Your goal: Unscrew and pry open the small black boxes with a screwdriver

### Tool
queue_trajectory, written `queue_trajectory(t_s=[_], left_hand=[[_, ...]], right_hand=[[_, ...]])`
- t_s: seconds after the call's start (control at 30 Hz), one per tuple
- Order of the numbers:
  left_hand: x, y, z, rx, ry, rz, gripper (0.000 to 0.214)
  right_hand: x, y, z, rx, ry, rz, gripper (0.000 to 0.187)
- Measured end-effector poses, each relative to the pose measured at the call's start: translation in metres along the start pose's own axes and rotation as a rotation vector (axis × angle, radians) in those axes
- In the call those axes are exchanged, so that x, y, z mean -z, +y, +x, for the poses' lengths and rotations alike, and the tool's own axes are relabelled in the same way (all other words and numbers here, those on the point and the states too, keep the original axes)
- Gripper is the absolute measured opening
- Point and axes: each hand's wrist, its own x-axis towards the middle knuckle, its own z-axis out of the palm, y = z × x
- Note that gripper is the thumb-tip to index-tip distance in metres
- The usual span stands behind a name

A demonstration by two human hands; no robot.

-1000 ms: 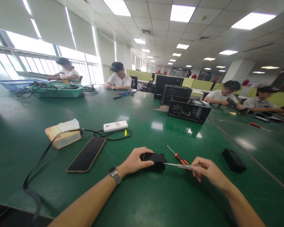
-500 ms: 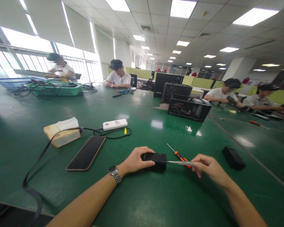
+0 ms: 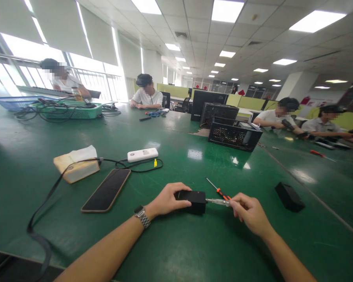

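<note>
On the green table, my left hand is closed around a small black box and keeps it on its side. My right hand pinches the clear handle of a screwdriver, whose shaft meets the right end of the box; how far the tip goes in cannot be seen. Behind this tool lies a second screwdriver with an orange and black handle, partly covered by my right hand. A similar black box rests farther right.
A phone, a tissue pack and a white power bank-like device with a black cable lie left. Farther back are a green basket of cables and an open computer case. Several people sit around the table.
My right hand has shifted left with the clear screwdriver, and less of the shaft shows beside the box. My left hand stays in place. The person at far left leans farther left.
</note>
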Motion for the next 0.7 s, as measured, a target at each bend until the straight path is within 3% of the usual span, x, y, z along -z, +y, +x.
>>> queue_trajectory(t_s=[0.17,0.33,0.5,0.7], left_hand=[[-0.003,0.001,0.0,-0.03,-0.044,-0.011,0.04],[-0.008,0.004,-0.001,-0.018,-0.032,0.013,0.039],[-0.014,0.006,-0.001,-0.013,-0.025,0.012,0.036],[-0.017,0.007,0.001,0.036,-0.023,0.031,0.035]], right_hand=[[-0.011,-0.007,-0.001,0.08,0.022,-0.151,0.04],[-0.024,-0.01,-0.001,0.074,0.052,-0.246,0.042],[-0.033,-0.015,-0.005,-0.009,0.107,-0.353,0.045],[-0.033,-0.022,-0.006,-0.165,0.066,-0.532,0.048]])
